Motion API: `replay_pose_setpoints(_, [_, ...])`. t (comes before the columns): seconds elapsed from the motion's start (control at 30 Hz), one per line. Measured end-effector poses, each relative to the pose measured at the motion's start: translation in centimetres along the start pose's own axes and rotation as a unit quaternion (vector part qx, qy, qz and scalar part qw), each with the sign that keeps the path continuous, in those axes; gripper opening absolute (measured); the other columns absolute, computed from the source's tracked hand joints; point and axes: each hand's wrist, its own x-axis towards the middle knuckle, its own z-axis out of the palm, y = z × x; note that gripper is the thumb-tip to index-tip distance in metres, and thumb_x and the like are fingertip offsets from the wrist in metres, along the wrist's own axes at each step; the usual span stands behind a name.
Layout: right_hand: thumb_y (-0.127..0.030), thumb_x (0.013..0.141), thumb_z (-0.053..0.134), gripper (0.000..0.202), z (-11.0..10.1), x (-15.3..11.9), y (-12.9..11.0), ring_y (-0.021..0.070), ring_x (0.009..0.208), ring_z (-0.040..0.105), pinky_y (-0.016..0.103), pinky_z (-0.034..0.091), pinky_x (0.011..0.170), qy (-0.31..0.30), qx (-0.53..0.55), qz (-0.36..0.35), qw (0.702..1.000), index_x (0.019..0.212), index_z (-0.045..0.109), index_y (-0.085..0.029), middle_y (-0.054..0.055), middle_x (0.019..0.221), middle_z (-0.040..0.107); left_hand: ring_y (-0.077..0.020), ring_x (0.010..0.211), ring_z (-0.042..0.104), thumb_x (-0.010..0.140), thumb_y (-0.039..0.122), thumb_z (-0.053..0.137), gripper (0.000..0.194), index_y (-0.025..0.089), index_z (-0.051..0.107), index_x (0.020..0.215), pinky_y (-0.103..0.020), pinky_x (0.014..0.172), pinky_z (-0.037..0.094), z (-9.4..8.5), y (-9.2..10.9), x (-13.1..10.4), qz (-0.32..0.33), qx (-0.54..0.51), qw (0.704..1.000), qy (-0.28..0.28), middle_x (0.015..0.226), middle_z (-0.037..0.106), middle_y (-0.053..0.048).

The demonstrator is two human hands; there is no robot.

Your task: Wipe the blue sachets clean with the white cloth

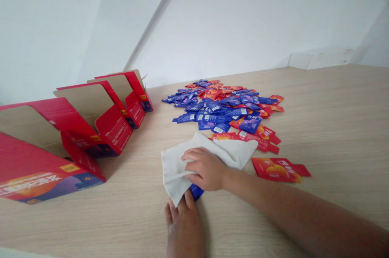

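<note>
A white cloth (179, 160) lies spread on the table, with my right hand (205, 170) pressed onto it, fingers bent over its folds. Under the cloth's near edge a blue sachet (197, 192) pokes out, mostly covered. My left hand (185, 225) grips this sachet from the near side; its fingertips are partly hidden by the cloth's corner. To the right of the cloth lies a single red sachet (275, 169) with an orange fruit print. Just behind the cloth, more red sachets (258, 140) touch or go under its far edge.
A wide pile of blue and red sachets (219, 108) covers the table's middle back. Three open red boxes (27, 168) stand along the left side, their flaps up. A white wall (243, 18) rises behind the wood-grain table (340, 128).
</note>
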Motion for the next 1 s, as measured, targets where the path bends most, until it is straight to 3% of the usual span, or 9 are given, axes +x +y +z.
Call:
replay_pose_setpoints(0.1, [-0.034,0.083,0.060,0.019,0.3,0.0,0.0,0.0224,0.112,0.050,0.040,0.035,0.098,-0.028,0.003,-0.020,0.999,0.082,0.068,-0.017,0.007,0.117,0.062,-0.0274,0.113,0.058,0.085,0.001,0.031,0.051,0.017,0.049,0.130,-0.047,0.099,0.044,-0.2,0.1,0.0,0.009,-0.009,1.000,-0.012,0.118,0.064,-0.016])
replay_pose_setpoints(0.43, [-0.036,0.088,0.055,0.025,0.3,0.3,0.4,0.0239,0.114,0.048,0.041,0.033,0.099,-0.030,-0.042,0.092,0.994,0.085,0.070,-0.017,0.009,0.113,0.063,-0.0272,0.118,0.055,0.085,-0.002,0.027,0.051,0.013,0.052,0.127,-0.040,0.094,0.049,-1.4,0.9,0.2,-0.025,0.031,0.999,0.016,0.127,0.060,-0.015])
replay_pose_setpoints(0.57, [-0.035,0.088,0.054,0.024,-0.2,0.2,0.1,0.0236,0.114,0.049,0.041,0.034,0.099,-0.002,-0.031,0.081,0.996,0.087,0.070,-0.017,0.009,0.121,0.059,-0.0266,0.117,0.055,0.085,-0.003,0.028,0.051,0.013,0.053,0.126,-0.040,0.094,0.049,-1.5,1.0,0.1,-0.034,0.041,0.998,0.031,0.126,0.061,-0.015])
replay_pose_setpoints(0.67, [-0.034,0.086,0.056,0.021,-0.4,0.0,-0.2,0.0242,0.115,0.048,0.041,0.034,0.099,0.017,-0.015,0.035,0.999,0.089,0.070,-0.018,0.009,0.129,0.054,-0.0252,0.113,0.059,0.085,-0.003,0.026,0.052,0.013,0.053,0.127,-0.041,0.095,0.048,-1.4,0.8,0.1,-0.028,0.028,0.999,0.016,0.123,0.063,-0.015])
replay_pose_setpoints(0.8, [-0.037,0.084,0.059,0.023,0.0,-0.1,-0.3,0.0255,0.117,0.047,0.043,0.034,0.099,-0.031,-0.012,-0.024,0.999,0.083,0.070,-0.017,0.010,0.130,0.054,-0.0259,0.110,0.061,0.085,-0.002,0.026,0.053,0.015,0.051,0.129,-0.044,0.097,0.047,-1.1,0.3,0.0,0.009,0.005,1.000,-0.009,0.118,0.065,-0.014])
replay_pose_setpoints(1.0, [-0.036,0.087,0.055,0.026,0.4,0.1,0.1,0.0250,0.115,0.048,0.042,0.033,0.100,-0.026,-0.038,0.054,0.997,0.086,0.071,-0.017,0.010,0.122,0.059,-0.0296,0.118,0.054,0.085,-0.002,0.028,0.051,0.013,0.051,0.129,-0.043,0.096,0.048,-1.9,0.8,0.1,-0.024,0.023,0.999,-0.003,0.124,0.062,-0.017])
